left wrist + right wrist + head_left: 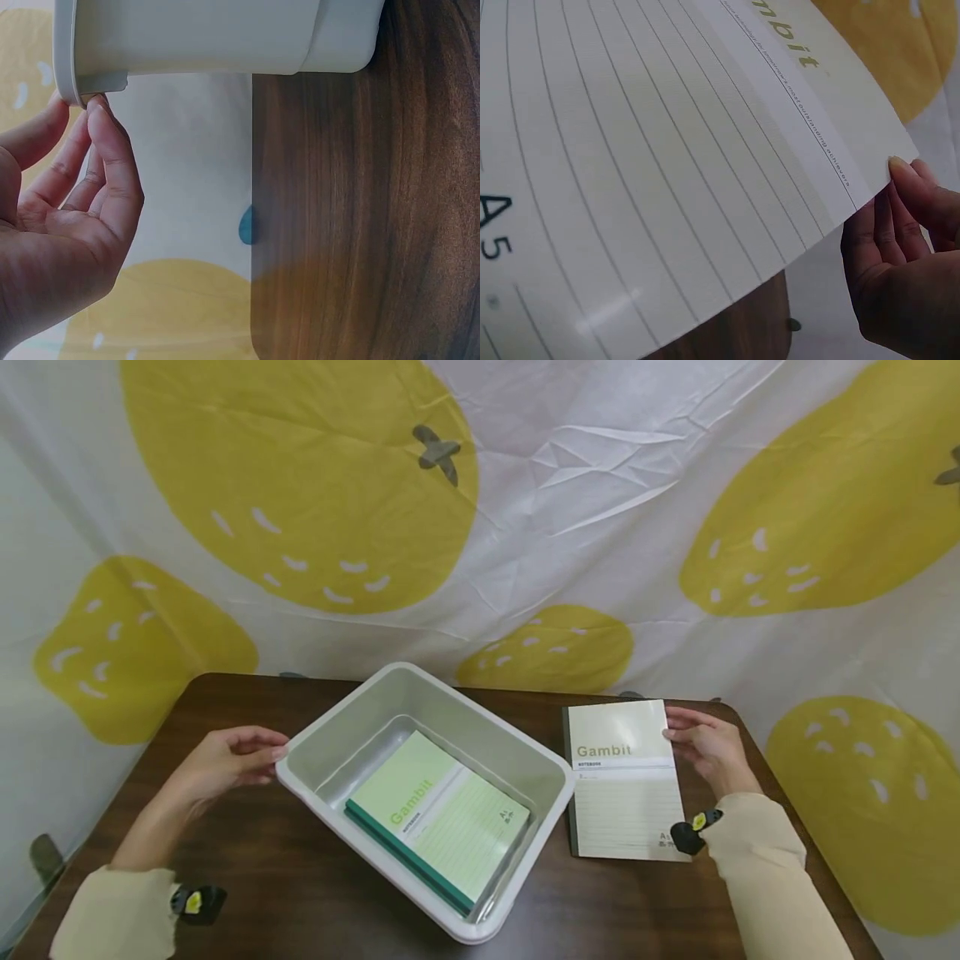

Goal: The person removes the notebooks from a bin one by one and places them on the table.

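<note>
A light grey plastic basin (450, 689) stands at an angle on the table, with green-spined notebooks (442, 818) stacked inside it. My left hand (232, 762) pinches the basin's left corner, thumb on the rim and fingertips under it, as the left wrist view shows. To the right of the basin is a pale notebook (624, 802) with a dark spine and "Gambit" on its cover. My right hand (708, 747) pinches its right edge, thumb on the cover and fingers beneath. In the right wrist view that notebook (667, 172) fills most of the picture.
The dark wooden table (247, 860) ends at a back edge just behind the basin. A white cloth (555, 502) with large yellow fruit prints hangs behind it. Black wrist cameras (198, 904) sit on both cuffs.
</note>
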`<action>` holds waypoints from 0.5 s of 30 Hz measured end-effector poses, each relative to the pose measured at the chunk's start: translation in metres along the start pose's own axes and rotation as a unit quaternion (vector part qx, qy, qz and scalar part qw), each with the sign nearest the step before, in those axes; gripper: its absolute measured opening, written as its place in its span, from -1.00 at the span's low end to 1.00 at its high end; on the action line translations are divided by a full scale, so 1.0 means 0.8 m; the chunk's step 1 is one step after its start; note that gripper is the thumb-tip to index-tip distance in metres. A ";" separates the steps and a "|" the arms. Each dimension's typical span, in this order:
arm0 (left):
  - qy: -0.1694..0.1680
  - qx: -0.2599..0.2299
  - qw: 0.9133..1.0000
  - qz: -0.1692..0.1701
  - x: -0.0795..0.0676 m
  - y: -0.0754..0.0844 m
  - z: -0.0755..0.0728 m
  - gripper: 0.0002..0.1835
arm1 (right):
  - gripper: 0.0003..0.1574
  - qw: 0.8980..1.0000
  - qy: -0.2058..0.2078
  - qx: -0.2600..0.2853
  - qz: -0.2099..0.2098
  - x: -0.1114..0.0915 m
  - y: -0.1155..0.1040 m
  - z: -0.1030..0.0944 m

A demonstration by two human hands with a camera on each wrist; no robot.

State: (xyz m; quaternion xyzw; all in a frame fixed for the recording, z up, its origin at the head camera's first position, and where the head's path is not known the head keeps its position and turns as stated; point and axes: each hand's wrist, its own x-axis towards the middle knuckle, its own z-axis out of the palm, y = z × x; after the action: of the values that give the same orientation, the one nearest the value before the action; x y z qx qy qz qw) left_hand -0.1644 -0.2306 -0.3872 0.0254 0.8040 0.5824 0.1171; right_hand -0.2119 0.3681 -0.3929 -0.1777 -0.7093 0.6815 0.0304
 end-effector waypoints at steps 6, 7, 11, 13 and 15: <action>0.001 0.017 1.000 0.000 0.000 0.001 0.000 -0.49 | -0.56 0.999 0.006 -0.004 0.047 0.001 0.015 -0.001; 0.001 0.018 1.000 0.000 0.000 0.001 0.000 -0.49 | -0.52 0.998 -0.002 -0.014 0.053 0.001 0.018 -0.002; 0.004 0.021 1.000 -0.001 -0.001 0.000 0.000 -0.48 | -0.38 0.994 -0.055 -0.070 0.069 0.003 0.033 -0.009; 0.005 0.021 1.000 -0.001 -0.001 0.000 0.000 -0.49 | -0.34 0.988 -0.086 -0.111 0.066 0.002 0.040 -0.015; 0.005 0.020 1.000 -0.001 -0.001 0.000 0.001 -0.49 | -0.35 0.983 -0.113 -0.131 0.055 -0.001 0.044 -0.019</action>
State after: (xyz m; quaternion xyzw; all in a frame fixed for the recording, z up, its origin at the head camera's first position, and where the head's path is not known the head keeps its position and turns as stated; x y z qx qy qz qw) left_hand -0.1633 -0.2303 -0.3868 0.0238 0.8161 0.5662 0.1131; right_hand -0.1994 0.3827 -0.4261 -0.1409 -0.7802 0.5992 -0.1115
